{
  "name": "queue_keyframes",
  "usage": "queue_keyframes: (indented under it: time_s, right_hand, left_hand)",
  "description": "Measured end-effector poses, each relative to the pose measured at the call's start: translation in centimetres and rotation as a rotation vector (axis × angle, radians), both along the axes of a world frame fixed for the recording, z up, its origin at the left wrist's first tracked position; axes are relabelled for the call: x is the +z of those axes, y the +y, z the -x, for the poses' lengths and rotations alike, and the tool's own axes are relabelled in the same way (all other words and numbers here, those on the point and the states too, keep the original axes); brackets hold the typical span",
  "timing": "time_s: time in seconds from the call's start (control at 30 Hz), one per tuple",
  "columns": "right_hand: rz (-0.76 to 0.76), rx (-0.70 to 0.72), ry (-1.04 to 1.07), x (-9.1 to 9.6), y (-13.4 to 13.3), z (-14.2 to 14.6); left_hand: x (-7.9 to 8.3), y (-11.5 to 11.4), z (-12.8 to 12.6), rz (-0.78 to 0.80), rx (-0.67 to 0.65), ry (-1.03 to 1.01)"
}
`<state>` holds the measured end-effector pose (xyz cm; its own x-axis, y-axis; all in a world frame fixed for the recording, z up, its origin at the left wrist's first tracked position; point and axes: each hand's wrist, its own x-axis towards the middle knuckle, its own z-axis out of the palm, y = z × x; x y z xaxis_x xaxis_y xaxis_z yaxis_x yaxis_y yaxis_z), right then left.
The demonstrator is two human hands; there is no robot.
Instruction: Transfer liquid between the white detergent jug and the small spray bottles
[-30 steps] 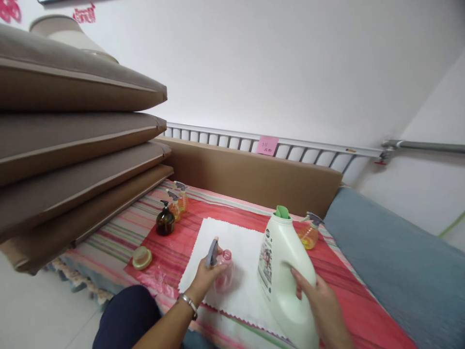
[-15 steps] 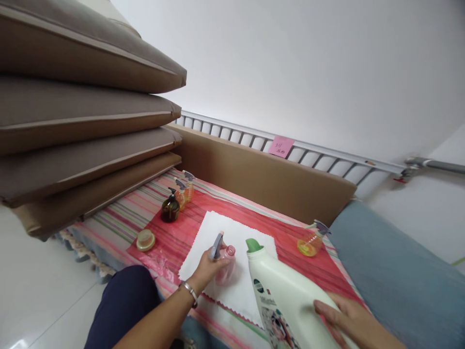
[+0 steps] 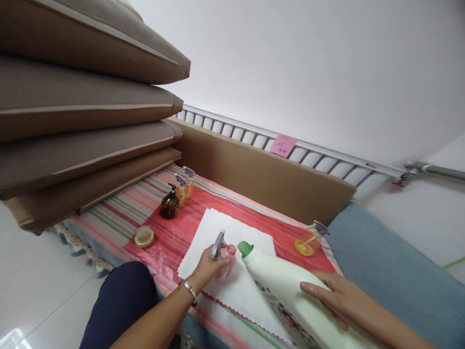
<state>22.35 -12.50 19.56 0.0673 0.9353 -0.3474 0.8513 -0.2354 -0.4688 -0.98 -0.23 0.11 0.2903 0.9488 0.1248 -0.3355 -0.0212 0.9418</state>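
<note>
My left hand (image 3: 208,267) is closed around a small clear pink bottle (image 3: 225,272) with an uncapped mouth. The same hand also keeps hold of a grey trigger spray head (image 3: 218,244). In my right hand (image 3: 334,293) is a large pale green detergent jug (image 3: 281,274), tipped over to the left. Its green pouring spout (image 3: 245,248) is just right of the pink bottle's mouth, with a small gap between them. No stream of liquid shows. Beneath both lies a white sheet (image 3: 221,220) with scalloped edges.
A round pale cap (image 3: 144,236) lies on the red plastic sheet (image 3: 174,242). A dark pump bottle (image 3: 169,206) and two orange spray bottles (image 3: 180,194) stand back left; a yellow one (image 3: 307,246) is at right. Thick brown cushions (image 3: 90,106) tower at left.
My right hand has swung the jug left and tipped it closer to level, bringing its spout near the pink bottle's mouth. My left hand has barely moved.
</note>
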Motion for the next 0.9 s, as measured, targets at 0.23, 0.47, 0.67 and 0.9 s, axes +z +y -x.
queue_keyframes:
  time_s: [0.23, 0.47, 0.67, 0.9]
  right_hand:
    - [0.048, 0.015, -0.006, 0.0, 0.9, 0.5]
    - [0.076, 0.066, -0.029, 1.1, 1.6, 0.8]
    - [0.083, 0.071, -0.094, 1.9, 2.1, 0.8]
    - [0.113, 0.078, -0.15, 2.5, 2.7, 1.2]
  left_hand:
    - [-0.3, 0.1, 0.0, 0.004, 0.009, -0.012]
    - [-0.3, -0.1, -0.2, 0.011, 0.023, -0.025]
    - [-0.1, -0.3, -0.3, 0.003, 0.025, -0.036]
    - [-0.1, -0.4, -0.2, 0.001, 0.032, -0.032]
